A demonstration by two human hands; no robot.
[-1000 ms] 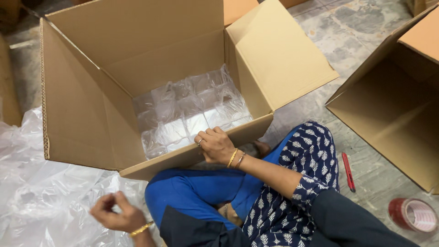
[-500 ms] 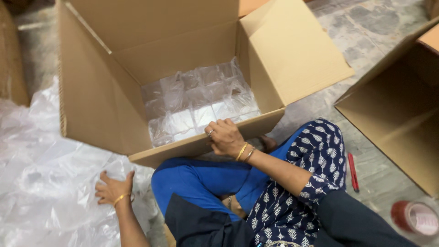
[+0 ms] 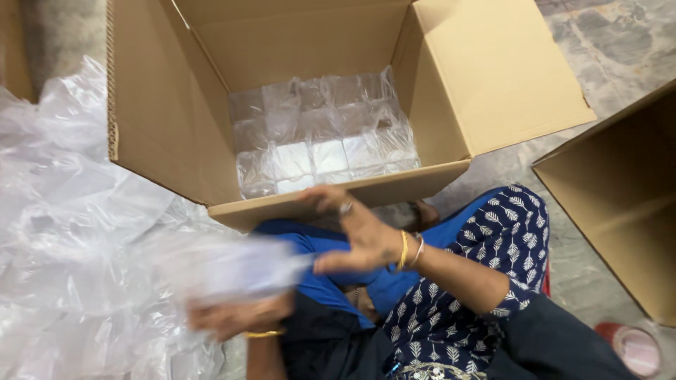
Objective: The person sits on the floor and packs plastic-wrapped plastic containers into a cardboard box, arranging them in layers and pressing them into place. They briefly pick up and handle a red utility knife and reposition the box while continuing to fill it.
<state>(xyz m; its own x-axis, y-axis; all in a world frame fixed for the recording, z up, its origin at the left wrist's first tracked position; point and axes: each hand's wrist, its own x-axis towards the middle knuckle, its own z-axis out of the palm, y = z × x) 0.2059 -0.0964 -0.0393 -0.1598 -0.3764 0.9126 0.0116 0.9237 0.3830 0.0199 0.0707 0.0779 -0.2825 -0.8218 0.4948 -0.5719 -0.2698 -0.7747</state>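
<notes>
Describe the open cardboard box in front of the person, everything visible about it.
The cardboard box is plain brown corrugated board, lying open toward the camera with its flaps spread outward. Its bottom is lined with rows of clear plastic packets. The near flap rests against the person's lap, and the right hand lies at that flap's edge. Crumpled clear plastic sheeting sits against its left side. A second brown box stands apart to the right.

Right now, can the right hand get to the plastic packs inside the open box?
Probably yes. The right hand is right at the near flap of the box, which is open on top, and nothing covers the packs just beyond it.
</notes>
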